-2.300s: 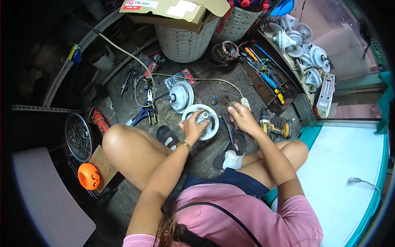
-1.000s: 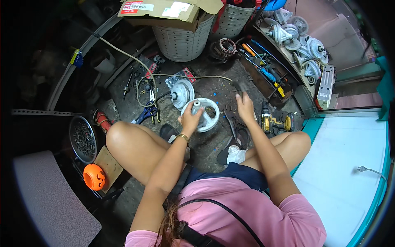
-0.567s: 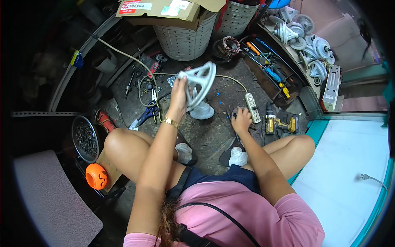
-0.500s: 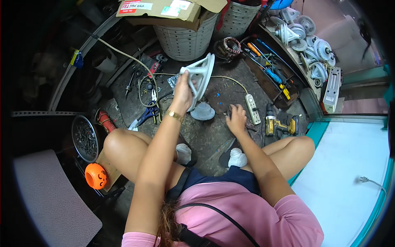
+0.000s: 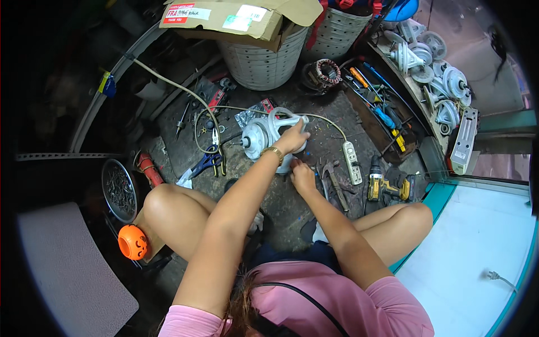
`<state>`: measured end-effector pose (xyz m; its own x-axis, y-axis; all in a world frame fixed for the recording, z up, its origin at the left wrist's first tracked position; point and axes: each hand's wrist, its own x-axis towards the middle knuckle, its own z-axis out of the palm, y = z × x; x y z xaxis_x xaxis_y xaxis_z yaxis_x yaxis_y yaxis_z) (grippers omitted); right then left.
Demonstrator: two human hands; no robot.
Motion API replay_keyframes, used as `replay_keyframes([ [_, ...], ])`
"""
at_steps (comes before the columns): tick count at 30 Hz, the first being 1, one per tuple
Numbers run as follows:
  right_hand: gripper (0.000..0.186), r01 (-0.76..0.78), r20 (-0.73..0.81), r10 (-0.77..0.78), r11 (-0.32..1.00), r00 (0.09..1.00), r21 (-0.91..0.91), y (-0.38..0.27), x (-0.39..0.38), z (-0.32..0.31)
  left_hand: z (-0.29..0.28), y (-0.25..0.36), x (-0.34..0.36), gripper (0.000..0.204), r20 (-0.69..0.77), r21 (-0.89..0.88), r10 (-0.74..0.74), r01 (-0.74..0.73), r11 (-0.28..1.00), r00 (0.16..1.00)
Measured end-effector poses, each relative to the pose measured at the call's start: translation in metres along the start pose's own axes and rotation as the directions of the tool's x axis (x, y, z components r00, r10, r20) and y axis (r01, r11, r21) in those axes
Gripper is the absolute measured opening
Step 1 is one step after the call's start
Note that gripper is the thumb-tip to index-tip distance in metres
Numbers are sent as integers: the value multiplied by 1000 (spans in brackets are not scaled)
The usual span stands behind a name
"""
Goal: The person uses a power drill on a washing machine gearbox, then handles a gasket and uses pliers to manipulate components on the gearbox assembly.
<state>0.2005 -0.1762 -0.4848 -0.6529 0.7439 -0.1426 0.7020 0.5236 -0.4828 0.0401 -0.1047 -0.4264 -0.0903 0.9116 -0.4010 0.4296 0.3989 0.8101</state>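
Note:
A grey-white pulley assembly (image 5: 256,138), with a stepped round wheel at its left and an open-armed frame, is tilted low over the floor between my knees. My left hand (image 5: 292,138), a gold watch on its wrist, is closed on the frame's right side. Against the lower right edge of the assembly, my right hand (image 5: 304,178) has its fingers curled; what they hold, if anything, is hidden. Just right of that hand lie a hammer (image 5: 336,185) and other dark hand tools. Blue-handled pliers (image 5: 209,162) rest on the floor to the left.
A power strip (image 5: 352,163) and a yellow-black cordless drill (image 5: 387,182) lie at right. Behind them sits a tool tray (image 5: 382,109). Perforated tubs (image 5: 261,62), a cardboard box (image 5: 241,19) and a copper-wound motor part (image 5: 325,74) stand at the back. A bowl of screws (image 5: 119,190) is left.
The assembly has turned and come down, its stepped wheel now facing left. My left hand moved right with it. My right hand moved left from the floor to the assembly, uncovering the hammer.

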Motion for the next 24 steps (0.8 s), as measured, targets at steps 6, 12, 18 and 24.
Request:
replay_keyframes([
  [6, 27, 83, -162, -78, 996, 984, 25, 16, 6, -18, -12, 27, 1, 60, 12, 420, 264, -244, 874, 964],
  [12, 22, -22, -177, 61, 976, 982, 215, 3, 2, -32, -78, 56, 6, 35, 6, 688, 727, -531, 495, 687],
  [18, 23, -123, -155, 271, 782, 950, 611, 58, 18, -23, -92, -35, -35, 35, -977, -72, -6, -301, 951, 214],
  [24, 26, -291, 110, 485, 315, 867, 903, 2, 13, -69, -21, -90, -116, 22, -889, -182, -106, -133, 974, 445],
])
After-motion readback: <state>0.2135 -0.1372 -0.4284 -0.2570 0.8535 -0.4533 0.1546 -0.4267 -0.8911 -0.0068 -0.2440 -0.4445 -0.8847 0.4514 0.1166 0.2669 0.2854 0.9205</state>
